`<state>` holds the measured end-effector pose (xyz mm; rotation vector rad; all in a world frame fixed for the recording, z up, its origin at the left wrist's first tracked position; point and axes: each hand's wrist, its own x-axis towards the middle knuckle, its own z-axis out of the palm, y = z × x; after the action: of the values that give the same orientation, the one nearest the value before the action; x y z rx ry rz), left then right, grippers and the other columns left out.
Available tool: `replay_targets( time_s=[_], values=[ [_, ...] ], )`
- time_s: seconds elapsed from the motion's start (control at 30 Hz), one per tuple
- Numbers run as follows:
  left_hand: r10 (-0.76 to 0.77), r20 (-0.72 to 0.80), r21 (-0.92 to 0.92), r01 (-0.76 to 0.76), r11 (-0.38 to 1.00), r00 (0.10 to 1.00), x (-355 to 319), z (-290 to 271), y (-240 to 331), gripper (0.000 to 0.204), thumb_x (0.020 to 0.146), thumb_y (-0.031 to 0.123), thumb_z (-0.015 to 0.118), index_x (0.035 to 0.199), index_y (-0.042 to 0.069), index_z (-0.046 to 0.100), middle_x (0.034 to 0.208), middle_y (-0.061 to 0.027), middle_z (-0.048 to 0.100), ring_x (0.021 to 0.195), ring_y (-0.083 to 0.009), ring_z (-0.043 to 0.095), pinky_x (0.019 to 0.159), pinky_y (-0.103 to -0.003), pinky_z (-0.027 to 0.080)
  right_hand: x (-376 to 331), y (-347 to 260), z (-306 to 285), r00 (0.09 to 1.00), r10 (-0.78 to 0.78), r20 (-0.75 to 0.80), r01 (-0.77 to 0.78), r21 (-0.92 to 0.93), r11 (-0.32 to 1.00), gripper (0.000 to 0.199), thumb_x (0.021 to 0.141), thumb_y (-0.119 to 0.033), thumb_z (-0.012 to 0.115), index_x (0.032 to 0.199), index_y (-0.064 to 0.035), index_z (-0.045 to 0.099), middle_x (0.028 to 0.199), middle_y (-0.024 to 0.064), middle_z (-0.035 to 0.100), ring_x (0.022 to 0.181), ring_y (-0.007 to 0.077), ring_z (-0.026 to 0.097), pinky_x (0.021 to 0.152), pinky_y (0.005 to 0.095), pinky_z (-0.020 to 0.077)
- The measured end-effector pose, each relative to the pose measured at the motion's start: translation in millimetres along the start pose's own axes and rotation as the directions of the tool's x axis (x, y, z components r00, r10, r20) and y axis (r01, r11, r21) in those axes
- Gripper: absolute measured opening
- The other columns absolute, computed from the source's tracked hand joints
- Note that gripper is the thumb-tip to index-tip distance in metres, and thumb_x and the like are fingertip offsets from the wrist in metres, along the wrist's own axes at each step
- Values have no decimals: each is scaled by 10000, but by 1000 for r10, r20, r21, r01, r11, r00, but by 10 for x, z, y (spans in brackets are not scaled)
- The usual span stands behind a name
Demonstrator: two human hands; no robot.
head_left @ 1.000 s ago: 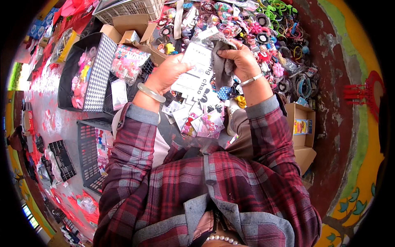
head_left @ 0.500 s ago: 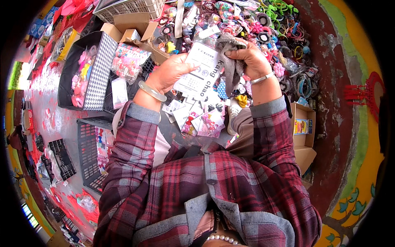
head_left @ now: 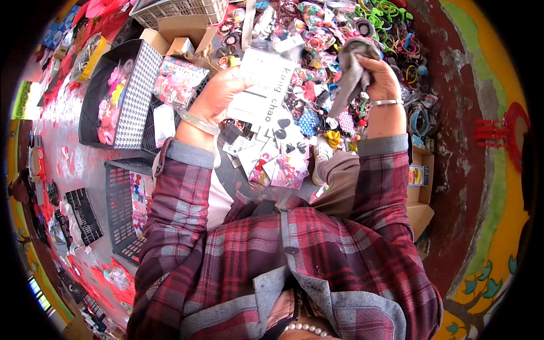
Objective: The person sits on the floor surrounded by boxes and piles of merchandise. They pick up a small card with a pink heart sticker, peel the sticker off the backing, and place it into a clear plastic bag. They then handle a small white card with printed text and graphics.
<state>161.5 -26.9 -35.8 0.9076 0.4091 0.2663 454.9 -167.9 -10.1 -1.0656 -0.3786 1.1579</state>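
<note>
My left hand grips a flat clear packet with a white card inside, held up over the spread of goods. My right hand is raised to the right of it and clutches a grey cloth that hangs down from the fingers. The cloth and the packet are apart. Both arms wear plaid red sleeves with grey cuffs, and each wrist has a silver bangle. Below the packet lie several small carded hair accessories.
A dense pile of colourful hair ties and clips fills the top. A black box with pink items sits left, a black crate lower left, cardboard boxes at right. A painted wall runs along the right.
My right hand has drawn the grey cloth off the packet and lifted it up to the right. The left hand has kept the packet, which now shows fully.
</note>
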Motion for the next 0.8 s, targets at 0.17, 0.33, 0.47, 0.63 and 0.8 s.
replay_targets(
  time_s=[0.17, 0.33, 0.47, 0.63, 0.8],
  values=[
    [88, -109, -155, -104, 982, 990, -34, 75, 19, 274, 854, 74, 516, 1108, -25, 494, 1056, -144, 590, 969, -236, 597, 827, -388, 506, -3, 17, -19, 995, -70, -64, 73, 38, 997, 170, 775, -48, 630, 940, -10, 614, 860, 93, 650, 767, 209, 635, 701, 336, 518],
    [64, -87, -271, -85, 959, 994, 17, 101, -45, 285, 858, 79, 516, 1122, -23, 489, 1065, -139, 587, 976, -249, 593, 841, -402, 500, -61, 100, 274, 991, -136, 6, 133, 168, 977, 231, 813, -143, 614, 1022, -48, 588, 956, 64, 630, 888, 205, 605, 779, 390, 492],
    [58, -35, -303, -66, 951, 998, 151, 115, -171, 300, 893, 146, 478, 1161, 13, 480, 1056, -113, 591, 944, -240, 604, 809, -408, 507, -99, 351, 613, 901, -434, 5, 434, -59, 899, 337, 817, -61, 590, 1146, -35, 525, 1037, 47, 583, 940, 160, 557, 800, 296, 458],
    [83, -10, -497, -77, 865, 997, 366, 57, -360, 355, 953, 267, 349, 1172, 21, 480, 1083, -116, 584, 980, -236, 581, 873, -390, 462, 20, 899, 954, 776, -540, 326, 609, -609, 508, 450, 716, 30, 549, 1161, -9, 498, 1096, 110, 569, 975, 242, 555, 862, 313, 436],
    [236, -129, -598, -266, 756, 963, 411, -78, -417, 353, 947, 304, 344, 1057, 33, 543, 1020, -105, 602, 952, -224, 576, 872, -357, 449, -86, 1394, 1169, 594, -556, 581, 742, -663, 100, 454, 671, 40, 534, 1122, -16, 523, 1201, 193, 507, 1162, 369, 441, 965, 409, 368]
  ],
)
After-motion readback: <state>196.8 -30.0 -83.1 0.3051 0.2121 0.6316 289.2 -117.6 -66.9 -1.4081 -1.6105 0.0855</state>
